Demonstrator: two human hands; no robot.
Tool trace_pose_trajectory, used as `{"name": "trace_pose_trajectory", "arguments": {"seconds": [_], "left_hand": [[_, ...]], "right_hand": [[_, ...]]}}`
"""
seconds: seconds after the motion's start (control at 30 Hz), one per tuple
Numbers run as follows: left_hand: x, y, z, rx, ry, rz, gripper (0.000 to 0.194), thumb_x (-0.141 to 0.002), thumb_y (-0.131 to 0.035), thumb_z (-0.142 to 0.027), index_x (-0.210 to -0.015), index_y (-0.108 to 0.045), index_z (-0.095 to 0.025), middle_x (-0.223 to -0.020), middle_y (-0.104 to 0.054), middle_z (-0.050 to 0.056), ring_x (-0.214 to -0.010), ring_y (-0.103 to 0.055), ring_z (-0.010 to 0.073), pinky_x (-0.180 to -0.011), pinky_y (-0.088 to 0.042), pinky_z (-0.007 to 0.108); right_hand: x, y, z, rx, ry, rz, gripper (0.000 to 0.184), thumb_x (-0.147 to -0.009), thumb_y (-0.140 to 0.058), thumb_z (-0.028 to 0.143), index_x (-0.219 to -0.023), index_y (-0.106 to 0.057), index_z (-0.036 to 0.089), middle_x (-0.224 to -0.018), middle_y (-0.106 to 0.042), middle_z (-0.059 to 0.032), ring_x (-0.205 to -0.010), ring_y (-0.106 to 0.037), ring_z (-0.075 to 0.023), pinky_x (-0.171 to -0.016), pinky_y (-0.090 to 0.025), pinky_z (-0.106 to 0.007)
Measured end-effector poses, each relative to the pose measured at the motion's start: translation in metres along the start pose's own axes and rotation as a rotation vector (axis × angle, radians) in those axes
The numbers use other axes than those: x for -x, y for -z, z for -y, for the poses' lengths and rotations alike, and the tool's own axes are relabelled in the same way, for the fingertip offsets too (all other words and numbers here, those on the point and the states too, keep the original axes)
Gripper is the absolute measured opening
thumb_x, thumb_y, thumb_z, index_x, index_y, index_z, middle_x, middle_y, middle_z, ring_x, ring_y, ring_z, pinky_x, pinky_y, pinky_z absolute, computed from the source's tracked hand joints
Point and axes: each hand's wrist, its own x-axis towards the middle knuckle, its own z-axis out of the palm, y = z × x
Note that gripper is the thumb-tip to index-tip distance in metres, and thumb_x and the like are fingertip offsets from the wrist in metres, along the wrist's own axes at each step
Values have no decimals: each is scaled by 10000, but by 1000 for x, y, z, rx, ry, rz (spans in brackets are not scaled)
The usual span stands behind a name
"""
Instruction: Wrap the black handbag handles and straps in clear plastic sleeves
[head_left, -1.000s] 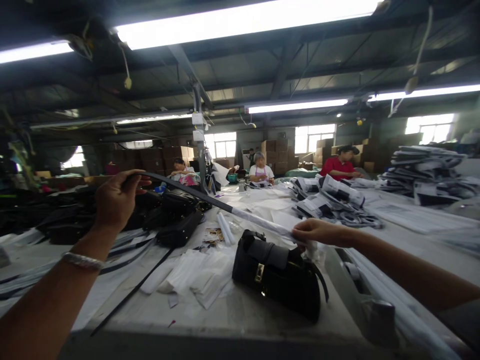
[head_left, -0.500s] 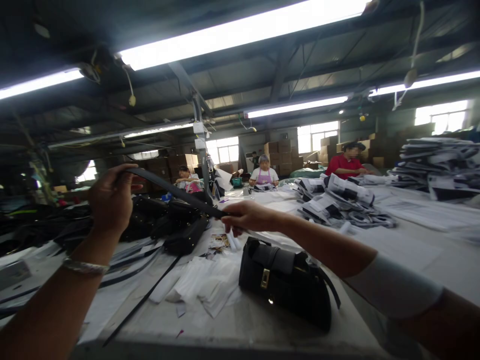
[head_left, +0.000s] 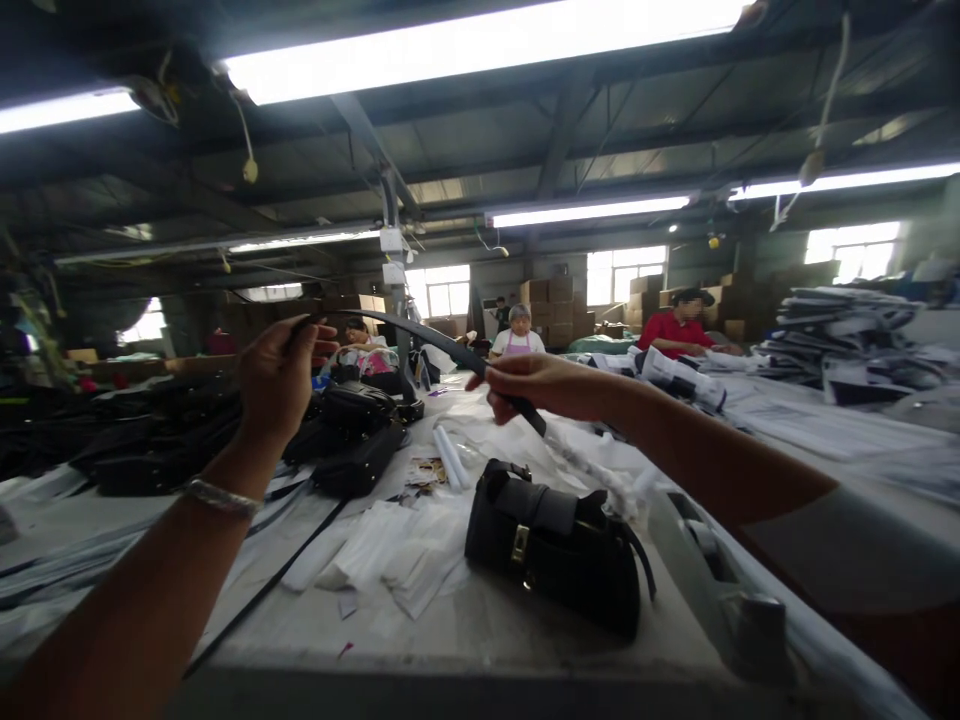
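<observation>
A long black strap is stretched in the air between my two hands, above the table. My left hand pinches its left part at the fingertips. Farther right, my right hand grips the strap, and a short dark end sticks out below the fingers. Under my right hand a black handbag with a gold clasp sits on the table, slightly tilted, its short handle hanging at the right side. Another thin black strap runs along the table toward the near edge.
Black bags are heaped at the left. White wrapping sheets lie mid-table, and a grey tape dispenser stands right of the handbag. Wrapped stacks rise at the right. Co-workers, one in a red top, sit beyond.
Both hands have moved right and slightly up with the strap, which now arches between them. A short end now shows below my right hand. The tape dispenser has come into clear view.
</observation>
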Motion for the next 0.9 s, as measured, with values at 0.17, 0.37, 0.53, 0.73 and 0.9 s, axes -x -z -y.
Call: {"name": "trace_pose_trajectory", "arguments": {"seconds": [0.17, 0.37, 0.53, 0.73, 0.9], "left_hand": [[38, -35, 31, -28, 96, 191, 293, -895, -579, -391, -1006, -709, -154, -917, -760, 70, -768, -718, 180, -680, -551, 265], [133, -96, 61, 8, 174, 603, 368, -927, -524, -429, -1115, -701, -167, -1015, -776, 98, -947, -728, 246, -836, -560, 341], [176, -152, 61, -43, 180, 973, 414, -880, -656, -373, -1228, -638, -150, -1109, -737, 135, -992, -709, 252, -857, -563, 372], [178, -201, 52, -145, 88, 1221, 262, -942, -603, -340, -1140, -640, -172, -1208, -646, 89, -1055, -637, 227, -922, -525, 455], [172, -208, 49, -42, 81, 1193, 279, -821, -735, -335, -1077, -716, -226, -1082, -713, 74, -1041, -652, 255, -962, -480, 418]], "right_hand": [[-11, 6, 33, -128, 34, -194, 350, -836, -740, 477, -787, -674, 136, -586, -438, 71, -443, -321, -28, -398, -302, -166], [26, 24, 28, -66, -38, -373, 319, -831, -755, 433, -763, -678, 131, -548, -476, 56, -444, -371, -46, -393, -331, -169], [51, 18, 47, -70, 146, -591, 107, -906, -674, 259, -881, -690, 156, -782, -639, -2, -608, -540, -69, -537, -468, -169], [72, 23, 77, -60, 343, -739, 132, -921, -673, 294, -936, -729, 176, -735, -559, 25, -584, -494, -50, -536, -450, -150], [90, 39, 94, 47, 413, -885, 107, -885, -715, 360, -846, -717, 261, -788, -522, 16, -605, -431, -79, -507, -419, -157]]}}
